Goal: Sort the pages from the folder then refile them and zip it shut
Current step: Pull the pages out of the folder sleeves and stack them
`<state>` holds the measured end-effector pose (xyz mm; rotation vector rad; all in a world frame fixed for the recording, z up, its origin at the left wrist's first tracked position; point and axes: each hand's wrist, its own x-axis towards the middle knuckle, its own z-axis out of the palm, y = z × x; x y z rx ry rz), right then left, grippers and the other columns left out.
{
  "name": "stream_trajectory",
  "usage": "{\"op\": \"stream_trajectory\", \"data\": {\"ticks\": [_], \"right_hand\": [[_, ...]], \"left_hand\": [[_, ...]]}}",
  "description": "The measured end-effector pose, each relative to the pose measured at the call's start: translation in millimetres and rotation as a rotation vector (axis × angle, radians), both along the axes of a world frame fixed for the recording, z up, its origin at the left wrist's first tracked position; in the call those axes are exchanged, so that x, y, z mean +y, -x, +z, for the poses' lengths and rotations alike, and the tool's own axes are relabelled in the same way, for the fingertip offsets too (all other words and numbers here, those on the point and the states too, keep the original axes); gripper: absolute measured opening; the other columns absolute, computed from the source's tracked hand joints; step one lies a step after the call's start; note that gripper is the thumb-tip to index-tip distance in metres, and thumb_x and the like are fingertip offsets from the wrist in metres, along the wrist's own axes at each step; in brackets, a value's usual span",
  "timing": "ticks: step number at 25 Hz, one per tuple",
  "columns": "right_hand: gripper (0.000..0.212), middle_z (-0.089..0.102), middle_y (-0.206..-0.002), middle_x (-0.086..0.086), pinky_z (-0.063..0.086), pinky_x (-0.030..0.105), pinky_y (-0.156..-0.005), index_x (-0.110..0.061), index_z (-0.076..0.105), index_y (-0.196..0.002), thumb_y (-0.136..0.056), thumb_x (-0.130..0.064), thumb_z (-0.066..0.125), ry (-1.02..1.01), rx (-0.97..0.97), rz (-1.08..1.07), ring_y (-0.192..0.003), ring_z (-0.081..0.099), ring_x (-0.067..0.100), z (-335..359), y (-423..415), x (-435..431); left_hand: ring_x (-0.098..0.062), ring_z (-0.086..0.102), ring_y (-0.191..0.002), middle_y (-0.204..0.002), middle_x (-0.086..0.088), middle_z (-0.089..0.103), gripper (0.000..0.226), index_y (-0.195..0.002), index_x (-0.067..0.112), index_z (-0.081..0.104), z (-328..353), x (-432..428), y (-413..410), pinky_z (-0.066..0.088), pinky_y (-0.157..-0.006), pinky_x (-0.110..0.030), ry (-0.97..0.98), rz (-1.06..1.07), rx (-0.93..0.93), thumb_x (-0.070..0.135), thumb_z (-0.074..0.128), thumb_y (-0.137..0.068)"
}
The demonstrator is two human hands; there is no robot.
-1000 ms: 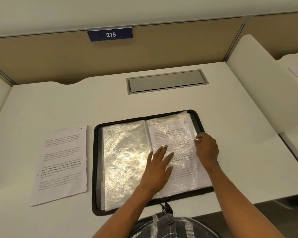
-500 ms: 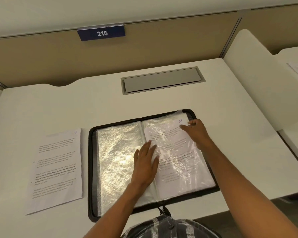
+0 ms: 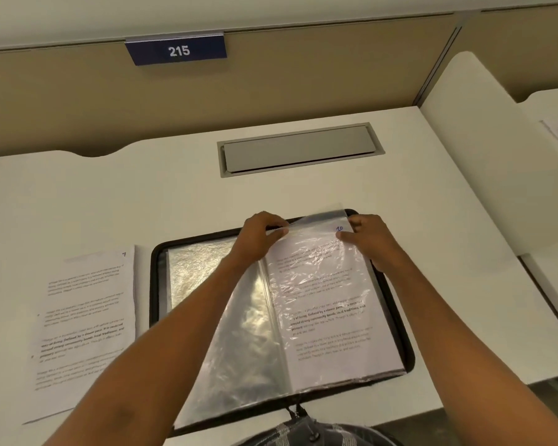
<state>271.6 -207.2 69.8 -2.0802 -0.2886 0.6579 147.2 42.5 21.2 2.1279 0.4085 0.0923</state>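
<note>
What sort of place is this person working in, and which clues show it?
Probably a numbered study carrel or shared-office desk bay: a blue plate reading 215 on the beige partition, a white side divider separating it from the next desk, and a grey cable hatch set into the white desktop.

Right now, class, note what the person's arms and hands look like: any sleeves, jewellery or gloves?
Both forearms are bare, with no sleeves in view. The left hand and right hand show no gloves, rings or watch. A grey striped garment shows at the bottom edge.
</note>
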Motion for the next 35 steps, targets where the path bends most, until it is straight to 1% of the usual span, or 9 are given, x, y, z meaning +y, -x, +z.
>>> {"op": "stream_trajectory", "data": {"ticks": [4, 8, 13, 18, 21, 27, 30, 32, 35], "right_hand": [[0.021, 0.076, -0.093, 0.018, 0.059, 0.053, -0.085, -0.007, 0.076, -0.102, -0.084, -0.016, 0.083, 0.008, 0.027, 0.018, -0.088, 0.073, 0.040, -7.7, -6.7, -1.1], [0.024, 0.069, -0.088, 0.003, 0.051, 0.030, -0.074, -0.013, 0.072, -0.106, -0.086, -0.021, 0.082, 0.090, -0.025, 0.024, -0.078, 0.065, 0.015, -6.4, -12.9, 11.3], [0.016, 0.071, -0.106, -0.001, 0.056, 0.032, -0.084, -0.015, 0.071, -0.108, -0.093, -0.010, 0.069, 0.105, -0.465, 0.179, -0.094, 0.065, 0.014, 4.6, -16.9, 58.4], [0.017, 0.076, -0.099, 0.003, 0.055, 0.029, -0.081, -0.012, 0.080, -0.099, -0.094, -0.002, 0.067, 0.326, -0.356, 0.683, -0.087, 0.069, 0.017, 21.4, -16.7, 111.4], [0.018, 0.077, -0.095, 0.004, 0.058, 0.034, -0.082, -0.013, 0.081, -0.096, -0.091, -0.001, 0.069, 0.533, -0.288, 0.895, -0.084, 0.069, 0.019, 13.8, -16.9, 128.1], [0.016, 0.072, -0.086, 0.000, 0.054, 0.030, -0.072, -0.013, 0.074, -0.083, -0.085, 0.001, 0.070, 0.719, -0.325, 0.998, -0.083, 0.067, 0.020, -4.4, -14.8, 136.4], [0.025, 0.063, -0.077, -0.006, 0.041, 0.024, -0.061, -0.018, 0.065, -0.076, -0.086, 0.005, 0.067, 0.742, -0.308, 1.048, -0.077, 0.059, 0.016, -7.2, -19.5, 134.6], [0.017, 0.064, -0.088, -0.003, 0.039, 0.026, -0.066, -0.016, 0.065, -0.085, -0.090, 0.000, 0.066, 0.704, -0.347, 1.027, -0.082, 0.058, 0.018, -7.0, -24.1, 134.5], [0.006, 0.065, -0.102, 0.001, 0.037, 0.029, -0.074, -0.017, 0.064, -0.094, -0.095, -0.012, 0.067, 0.617, -0.470, 0.933, -0.091, 0.060, 0.022, -4.0, -31.8, 137.6]], "left_hand": [[-0.005, 0.068, -0.086, -0.091, 0.007, 0.074, 0.006, -0.092, 0.017, 0.078, -0.7, 6.5, -6.8, 0.051, -0.081, -0.021, 0.101, -0.031, 0.000, 0.012, 0.080, -0.089], [-0.003, 0.068, -0.087, -0.091, 0.010, 0.076, 0.012, -0.100, 0.022, 0.079, -6.7, 4.5, -7.7, 0.052, -0.082, -0.025, 0.003, -0.047, -0.010, 0.017, 0.080, -0.090], [-0.013, 0.061, -0.095, -0.098, 0.007, 0.073, 0.007, -0.098, 0.020, 0.079, -11.4, -8.3, 0.0, 0.045, -0.085, -0.033, -0.232, -0.036, -0.130, 0.018, 0.077, -0.092], [-0.013, 0.050, -0.088, -0.092, 0.011, 0.054, 0.006, -0.097, 0.019, 0.080, -23.0, -17.1, 10.2, 0.040, -0.077, -0.033, -0.308, 0.001, -0.198, 0.018, 0.077, -0.091], [-0.012, 0.051, -0.087, -0.093, 0.009, 0.058, 0.007, -0.098, 0.019, 0.080, -24.4, -19.7, 17.1, 0.043, -0.078, -0.033, -0.289, 0.005, -0.214, 0.018, 0.077, -0.093], [-0.013, 0.054, -0.090, -0.099, 0.004, 0.063, 0.013, -0.110, 0.017, 0.074, -18.2, -34.7, 29.7, 0.048, -0.077, -0.034, -0.254, 0.151, -0.197, 0.020, 0.071, -0.097], [-0.019, 0.057, -0.112, -0.125, -0.002, 0.066, 0.029, -0.130, 0.019, 0.063, -16.3, -76.0, 51.3, 0.049, -0.100, -0.044, -0.322, -0.072, -0.131, 0.032, 0.054, -0.106], [-0.021, 0.036, -0.149, -0.162, -0.002, 0.042, 0.050, -0.157, 0.028, 0.038, -26.3, -110.2, 69.2, 0.024, -0.127, -0.049, -0.418, -0.294, 0.005, 0.045, 0.039, -0.110], [-0.022, -0.009, -0.161, -0.175, 0.000, -0.002, 0.060, -0.166, 0.038, 0.005, -47.7, -143.5, 86.0, -0.009, -0.128, -0.052, -0.582, -0.403, 0.095, 0.056, 0.021, -0.111]]}}
